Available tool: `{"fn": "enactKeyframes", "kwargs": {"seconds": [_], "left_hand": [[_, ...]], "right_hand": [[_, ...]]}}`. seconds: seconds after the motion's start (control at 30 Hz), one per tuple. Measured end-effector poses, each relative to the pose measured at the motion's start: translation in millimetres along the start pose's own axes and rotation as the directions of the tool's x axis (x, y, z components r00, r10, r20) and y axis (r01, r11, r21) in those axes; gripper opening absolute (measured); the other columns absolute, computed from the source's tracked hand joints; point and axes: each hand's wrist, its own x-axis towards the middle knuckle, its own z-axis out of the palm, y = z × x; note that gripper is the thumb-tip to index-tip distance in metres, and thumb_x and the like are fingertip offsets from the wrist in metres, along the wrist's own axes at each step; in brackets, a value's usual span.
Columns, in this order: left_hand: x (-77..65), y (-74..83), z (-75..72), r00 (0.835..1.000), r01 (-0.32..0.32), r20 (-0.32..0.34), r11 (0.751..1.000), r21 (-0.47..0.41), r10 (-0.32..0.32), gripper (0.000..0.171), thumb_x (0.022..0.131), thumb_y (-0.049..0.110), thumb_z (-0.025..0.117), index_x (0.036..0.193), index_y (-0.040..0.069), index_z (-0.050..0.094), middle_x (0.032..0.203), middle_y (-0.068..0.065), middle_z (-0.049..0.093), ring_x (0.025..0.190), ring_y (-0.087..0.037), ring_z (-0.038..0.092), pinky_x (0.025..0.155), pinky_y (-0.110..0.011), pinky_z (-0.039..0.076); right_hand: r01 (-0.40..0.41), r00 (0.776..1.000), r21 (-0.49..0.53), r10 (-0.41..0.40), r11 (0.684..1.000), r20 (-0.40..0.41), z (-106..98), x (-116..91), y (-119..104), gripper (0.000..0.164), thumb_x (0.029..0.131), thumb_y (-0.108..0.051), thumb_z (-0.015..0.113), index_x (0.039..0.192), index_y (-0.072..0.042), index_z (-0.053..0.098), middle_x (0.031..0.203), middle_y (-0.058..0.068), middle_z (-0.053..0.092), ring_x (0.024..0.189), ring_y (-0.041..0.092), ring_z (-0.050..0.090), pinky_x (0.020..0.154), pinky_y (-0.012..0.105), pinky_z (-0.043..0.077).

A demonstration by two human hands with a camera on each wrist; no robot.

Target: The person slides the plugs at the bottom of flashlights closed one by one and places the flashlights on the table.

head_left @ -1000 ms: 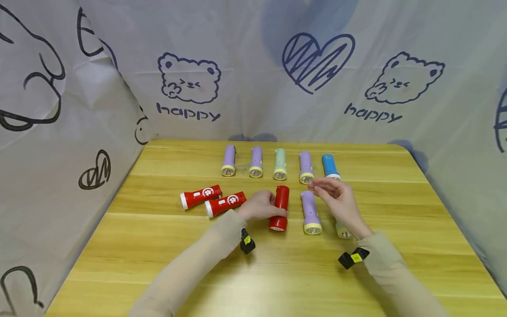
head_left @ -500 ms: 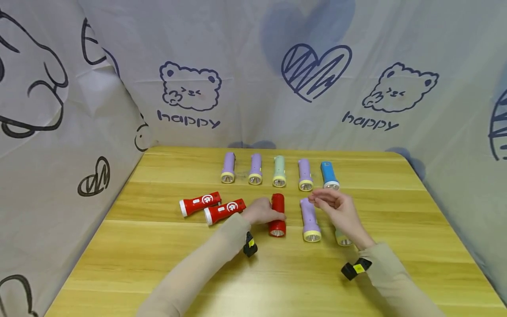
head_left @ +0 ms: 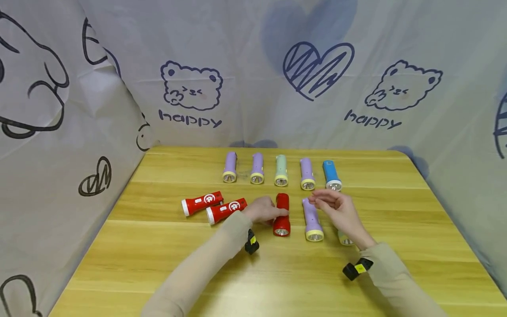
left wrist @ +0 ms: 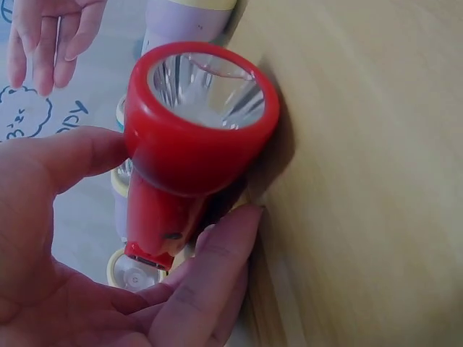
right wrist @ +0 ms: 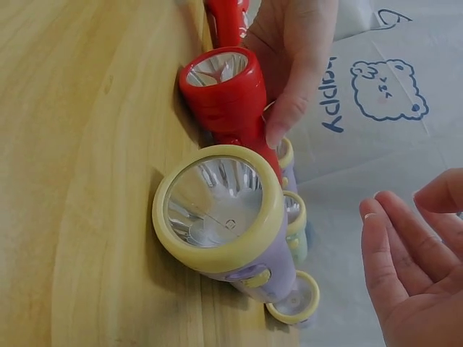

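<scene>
A plain red flashlight (head_left: 282, 225) lies on the table with its lens toward me. My left hand (head_left: 262, 209) holds it from the left, thumb (left wrist: 94, 148) against its upper side and fingers (left wrist: 217, 271) curled low beside it. To its right lies a purple flashlight (head_left: 312, 216) with a yellow rim. My right hand (head_left: 341, 213) hovers near the purple one's far end, its fingers loosely bent and holding nothing. Beneath that hand a pale green flashlight (head_left: 346, 240) is mostly hidden, with only its lens end showing.
Along the back runs a row of several flashlights: purple ones (head_left: 257, 165), a green one (head_left: 281, 167) and a blue one (head_left: 330, 172). Two red flashlights with white rims (head_left: 201, 203) lie slanted at the left. Cloth walls (head_left: 253, 110) surround the wooden table (head_left: 277, 281).
The plain red flashlight has turned slightly, from a small slant to nearly straight, under my left hand. My right hand stays almost in place. The head view has tilted up a little.
</scene>
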Motion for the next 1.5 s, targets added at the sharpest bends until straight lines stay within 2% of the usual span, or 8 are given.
{"fn": "enactKeyframes", "kwargs": {"seconds": [0.23,0.47,0.63,0.93,1.03,1.2,1.37,1.5], "left_hand": [[-1.1,6.3,1.8,1.0,-0.004,0.005,0.999,0.04,0.004,0.039,0.088,0.042,0.073,0.076,0.006,0.065,0.065,-0.003,0.062,0.057,-0.014,0.058,0.057,-0.025,0.051],[-1.6,4.4,-1.9,1.0,0.026,0.008,0.999,0.021,-0.026,0.035,0.091,0.039,0.071,0.094,0.006,0.06,0.083,-0.006,0.068,0.069,-0.017,0.066,0.064,-0.026,0.053],[-3.3,2.4,-4.7,1.0,0.026,0.004,0.999,0.021,-0.026,0.039,0.091,0.039,0.069,0.103,0.004,0.059,0.089,-0.007,0.066,0.072,-0.017,0.064,0.066,-0.028,0.055],[-3.4,3.2,-2.9,1.0,0.005,-0.018,0.999,0.054,-0.004,0.038,0.089,0.04,0.071,0.098,0.005,0.059,0.086,-0.006,0.064,0.071,-0.017,0.062,0.064,-0.029,0.057],[-2.8,2.9,-2.1,1.0,0.0,-0.021,0.999,0.051,0.001,0.037,0.089,0.038,0.073,0.098,0.006,0.058,0.086,-0.006,0.063,0.071,-0.016,0.062,0.063,-0.028,0.057],[-4.3,2.2,-2.6,1.0,0.002,-0.008,1.0,0.005,-0.002,0.037,0.089,0.034,0.075,0.103,0.004,0.057,0.09,-0.007,0.064,0.073,-0.017,0.063,0.065,-0.03,0.059],[-5.1,2.2,-3.5,1.0,0.0,0.007,1.0,-0.006,0.0,0.04,0.09,0.035,0.075,0.105,0.004,0.056,0.091,-0.009,0.064,0.073,-0.017,0.065,0.067,-0.03,0.059],[-4.6,2.1,-3.4,1.0,-0.003,0.012,1.0,-0.007,0.003,0.042,0.09,0.035,0.075,0.108,0.003,0.056,0.092,-0.009,0.064,0.074,-0.018,0.066,0.067,-0.031,0.06]], "right_hand": [[-0.003,1.0,-0.004,0.003,1.0,0.012,-1,-1,1,0.026,0.099,-0.001,0.059,0.122,0.011,0.062,0.115,0.033,0.068,0.097,0.002,0.073,0.086,0.022,0.059],[-0.012,1.0,-0.012,0.012,1.0,0.028,-1,-2,2,0.028,0.1,-0.002,0.058,0.123,0.013,0.061,0.117,0.036,0.066,0.098,0.002,0.073,0.086,0.021,0.059],[-0.011,0.999,-0.026,0.012,1.0,0.038,-1,-2,3,0.028,0.1,-0.001,0.058,0.123,0.013,0.061,0.117,0.036,0.067,0.097,0.001,0.072,0.086,0.022,0.059],[-0.02,0.999,-0.128,0.026,0.992,0.041,1,-2,3,0.025,0.098,0.001,0.059,0.121,0.008,0.064,0.117,0.029,0.07,0.099,0.004,0.071,0.086,0.018,0.057],[0.024,0.997,-0.301,-0.001,0.953,0.076,3,-3,4,0.026,0.096,0.0,0.062,0.122,0.004,0.066,0.118,0.023,0.072,0.107,0.019,0.072,0.092,0.03,0.059],[0.143,0.977,-0.575,-0.024,0.805,0.21,10,-7,4,0.037,0.092,-0.009,0.07,0.127,0.001,0.065,0.135,0.024,0.063,0.121,0.042,0.063,0.1,0.055,0.053],[0.168,0.972,-0.69,-0.002,0.704,0.235,17,-12,4,0.043,0.089,-0.019,0.076,0.126,0.0,0.066,0.142,0.032,0.053,0.122,0.048,0.059,0.098,0.058,0.053],[0.157,0.975,-0.727,0.01,0.668,0.22,20,-14,5,0.039,0.089,-0.023,0.077,0.121,-0.002,0.07,0.143,0.034,0.051,0.123,0.05,0.059,0.096,0.058,0.054]]}}
